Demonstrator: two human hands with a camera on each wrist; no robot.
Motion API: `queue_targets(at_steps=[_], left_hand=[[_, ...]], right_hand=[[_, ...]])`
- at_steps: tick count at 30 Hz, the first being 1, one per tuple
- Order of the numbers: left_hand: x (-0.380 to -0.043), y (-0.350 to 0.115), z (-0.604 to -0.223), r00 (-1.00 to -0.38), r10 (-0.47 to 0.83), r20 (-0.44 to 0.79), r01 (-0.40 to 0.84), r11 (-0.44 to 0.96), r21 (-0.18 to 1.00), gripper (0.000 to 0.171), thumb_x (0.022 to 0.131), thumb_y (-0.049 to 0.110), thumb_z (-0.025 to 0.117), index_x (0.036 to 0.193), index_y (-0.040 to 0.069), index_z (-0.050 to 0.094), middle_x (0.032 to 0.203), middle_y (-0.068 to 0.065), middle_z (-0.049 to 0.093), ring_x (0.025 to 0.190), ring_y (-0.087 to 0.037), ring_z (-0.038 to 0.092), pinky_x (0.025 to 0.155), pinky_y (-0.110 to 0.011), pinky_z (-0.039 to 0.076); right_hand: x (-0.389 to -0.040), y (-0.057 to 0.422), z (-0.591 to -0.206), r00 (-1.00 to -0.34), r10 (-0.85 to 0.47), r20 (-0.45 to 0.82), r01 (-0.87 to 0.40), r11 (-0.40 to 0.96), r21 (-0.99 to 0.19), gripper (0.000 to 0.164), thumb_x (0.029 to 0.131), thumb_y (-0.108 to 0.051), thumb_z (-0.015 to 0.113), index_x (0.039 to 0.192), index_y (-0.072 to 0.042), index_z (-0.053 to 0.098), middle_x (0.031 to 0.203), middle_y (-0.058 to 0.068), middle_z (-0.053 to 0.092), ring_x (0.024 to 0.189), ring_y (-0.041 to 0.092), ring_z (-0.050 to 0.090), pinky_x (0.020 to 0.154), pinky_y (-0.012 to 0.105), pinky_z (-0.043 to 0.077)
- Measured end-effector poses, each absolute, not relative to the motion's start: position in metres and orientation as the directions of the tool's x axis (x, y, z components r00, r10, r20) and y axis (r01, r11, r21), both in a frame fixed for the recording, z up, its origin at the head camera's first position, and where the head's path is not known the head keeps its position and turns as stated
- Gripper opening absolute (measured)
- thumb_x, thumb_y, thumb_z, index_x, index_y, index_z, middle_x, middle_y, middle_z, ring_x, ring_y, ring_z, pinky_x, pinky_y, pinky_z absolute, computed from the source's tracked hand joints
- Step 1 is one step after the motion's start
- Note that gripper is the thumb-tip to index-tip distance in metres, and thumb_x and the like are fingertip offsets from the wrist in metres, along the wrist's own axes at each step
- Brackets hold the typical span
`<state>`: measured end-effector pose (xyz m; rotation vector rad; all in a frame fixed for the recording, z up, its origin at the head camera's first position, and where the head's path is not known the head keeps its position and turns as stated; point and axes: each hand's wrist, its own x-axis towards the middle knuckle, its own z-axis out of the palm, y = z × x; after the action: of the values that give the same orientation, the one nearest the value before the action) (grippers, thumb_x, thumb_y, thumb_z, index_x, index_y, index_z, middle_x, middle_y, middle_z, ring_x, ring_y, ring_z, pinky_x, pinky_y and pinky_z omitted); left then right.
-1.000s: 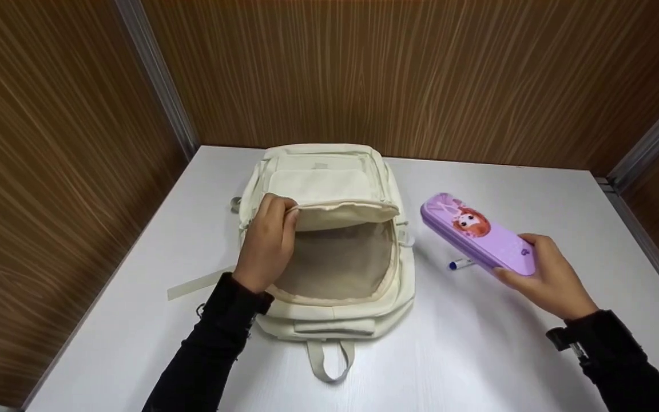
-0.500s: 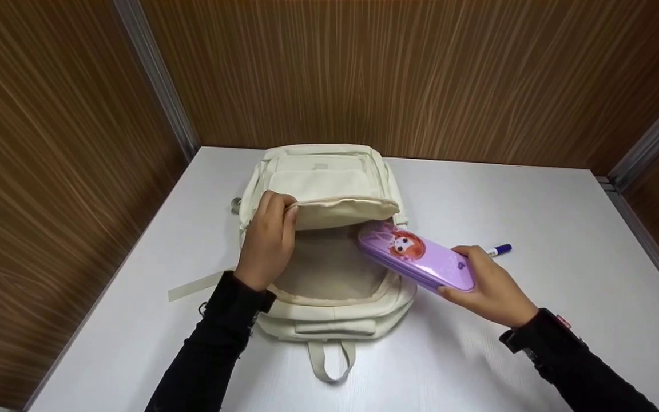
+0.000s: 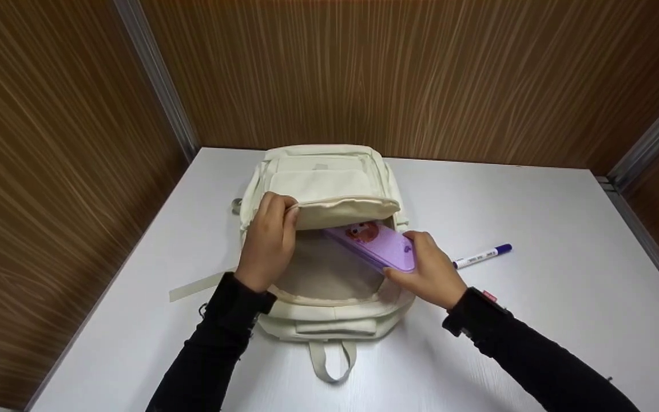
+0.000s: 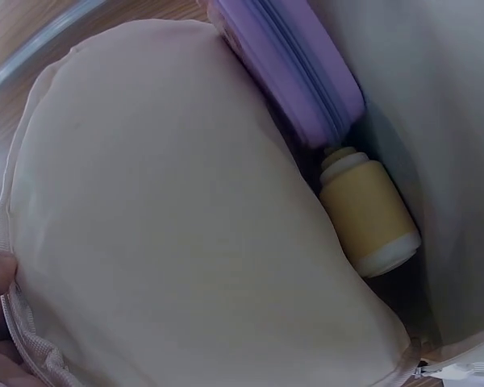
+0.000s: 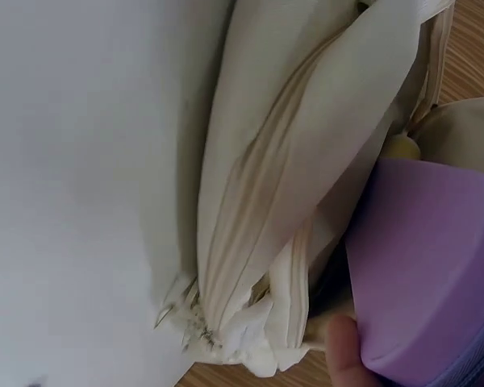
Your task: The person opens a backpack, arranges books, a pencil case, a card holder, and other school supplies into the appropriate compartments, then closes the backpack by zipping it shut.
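A cream backpack (image 3: 324, 183) lies on the white table with its main compartment unzipped. My left hand (image 3: 269, 246) pinches the edge of the raised flap (image 3: 341, 213) at its left side. My right hand (image 3: 429, 269) grips the near end of a purple pencil case (image 3: 386, 246) with a red-haired cartoon figure on its lid. The case's far end is inside the opening, under the flap and partly hidden by it. In the left wrist view, a yellow bottle with white ends (image 4: 369, 214) lies inside the bag, right by the tip of the pencil case (image 4: 306, 72).
A white marker with a blue cap (image 3: 484, 256) lies on the table (image 3: 564, 229) right of the backpack. A loose strap (image 3: 195, 286) sticks out on the left, and a carry loop (image 3: 332, 366) points toward me. Wood-grain panels (image 3: 392, 74) stand behind and at both sides.
My right hand has moved left with the pencil case, from over the marker into the backpack's opening. The marker has come into fuller view. My left hand stays on the flap.
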<state>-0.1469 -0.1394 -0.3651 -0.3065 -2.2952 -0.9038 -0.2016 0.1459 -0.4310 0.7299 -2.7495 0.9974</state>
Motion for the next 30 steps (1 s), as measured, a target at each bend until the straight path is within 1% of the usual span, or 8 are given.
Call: queue_targets(at_steps=[6, 11, 13, 18, 21, 23, 27, 30], left_hand=[[-0.147, -0.138, -0.365, -0.757, -0.019, 0.653, 0.429, 0.74, 0.519, 0.017, 0.103, 0.013, 0.046, 0.105, -0.001, 0.056, 0.098, -0.014, 0.052, 0.079, -0.019, 0.049, 0.071, -0.034, 0.045], [-0.147, -0.138, -0.366, -0.754, -0.01, 0.657, 0.433, 0.745, 0.508, 0.018, 0.103, 0.014, 0.046, 0.105, -0.001, 0.056, 0.098, -0.013, 0.052, 0.079, -0.019, 0.049, 0.071, -0.033, 0.046], [-0.148, -0.138, -0.366, -0.752, -0.006, 0.659, 0.438, 0.743, 0.506, 0.018, 0.103, 0.014, 0.046, 0.105, -0.001, 0.056, 0.097, -0.013, 0.052, 0.079, -0.019, 0.049, 0.071, -0.033, 0.045], [-0.149, -0.139, -0.369, -0.75, 0.01, 0.661, 0.449, 0.742, 0.497, 0.018, 0.103, 0.013, 0.044, 0.105, -0.001, 0.055, 0.095, -0.013, 0.05, 0.077, -0.018, 0.047, 0.07, -0.032, 0.044], [-0.149, -0.139, -0.37, -0.747, 0.011, 0.665, 0.452, 0.741, 0.496, 0.018, 0.104, 0.014, 0.044, 0.105, -0.001, 0.055, 0.095, -0.013, 0.05, 0.076, -0.018, 0.046, 0.07, -0.032, 0.044], [-0.149, -0.139, -0.37, -0.745, 0.009, 0.668, 0.453, 0.741, 0.495, 0.018, 0.103, 0.013, 0.045, 0.105, -0.001, 0.056, 0.095, -0.013, 0.05, 0.077, -0.018, 0.046, 0.071, -0.033, 0.044], [-0.148, -0.138, -0.37, -0.742, 0.011, 0.67, 0.456, 0.741, 0.493, 0.017, 0.103, 0.013, 0.045, 0.104, -0.001, 0.056, 0.096, -0.013, 0.051, 0.078, -0.019, 0.048, 0.072, -0.033, 0.045], [-0.147, -0.137, -0.368, -0.741, 0.016, 0.672, 0.459, 0.742, 0.489, 0.018, 0.103, 0.013, 0.046, 0.104, -0.001, 0.057, 0.096, -0.013, 0.052, 0.079, -0.019, 0.049, 0.073, -0.033, 0.046]], right_hand=[[-0.207, 0.12, -0.429, -0.913, -0.351, 0.208, -0.402, 0.685, -0.607, 0.076, 0.074, -0.034, 0.076, 0.133, 0.003, 0.046, 0.119, 0.018, 0.056, 0.1, 0.029, 0.058, 0.085, 0.043, 0.049], [-0.215, 0.106, -0.43, -0.927, -0.336, 0.168, -0.359, 0.663, -0.656, 0.079, 0.074, -0.031, 0.075, 0.137, 0.003, 0.041, 0.121, 0.019, 0.054, 0.104, 0.03, 0.058, 0.088, 0.045, 0.051], [-0.218, 0.1, -0.431, -0.927, -0.341, 0.159, -0.354, 0.646, -0.676, 0.081, 0.074, -0.029, 0.076, 0.139, 0.002, 0.039, 0.122, 0.02, 0.054, 0.105, 0.031, 0.059, 0.09, 0.045, 0.051], [-0.227, 0.087, -0.433, -0.916, -0.378, 0.133, -0.356, 0.614, -0.705, 0.092, 0.076, -0.026, 0.077, 0.148, -0.001, 0.025, 0.132, 0.024, 0.05, 0.117, 0.036, 0.057, 0.101, 0.046, 0.048], [-0.232, 0.082, -0.433, -0.917, -0.374, 0.139, -0.352, 0.597, -0.721, 0.097, 0.077, -0.025, 0.076, 0.15, 0.001, 0.018, 0.138, 0.028, 0.045, 0.123, 0.039, 0.053, 0.106, 0.048, 0.043], [-0.235, 0.078, -0.432, -0.919, -0.364, 0.149, -0.346, 0.57, -0.745, 0.096, 0.076, -0.022, 0.076, 0.149, 0.002, 0.02, 0.14, 0.027, 0.044, 0.125, 0.038, 0.051, 0.108, 0.047, 0.041], [-0.241, 0.072, -0.431, -0.912, -0.364, 0.187, -0.359, 0.491, -0.794, 0.092, 0.074, -0.016, 0.079, 0.146, 0.003, 0.025, 0.138, 0.024, 0.045, 0.125, 0.035, 0.049, 0.11, 0.044, 0.038], [-0.245, 0.067, -0.432, -0.902, -0.365, 0.232, -0.389, 0.451, -0.803, 0.091, 0.073, -0.014, 0.081, 0.143, 0.005, 0.028, 0.136, 0.023, 0.045, 0.124, 0.035, 0.049, 0.111, 0.044, 0.037]])
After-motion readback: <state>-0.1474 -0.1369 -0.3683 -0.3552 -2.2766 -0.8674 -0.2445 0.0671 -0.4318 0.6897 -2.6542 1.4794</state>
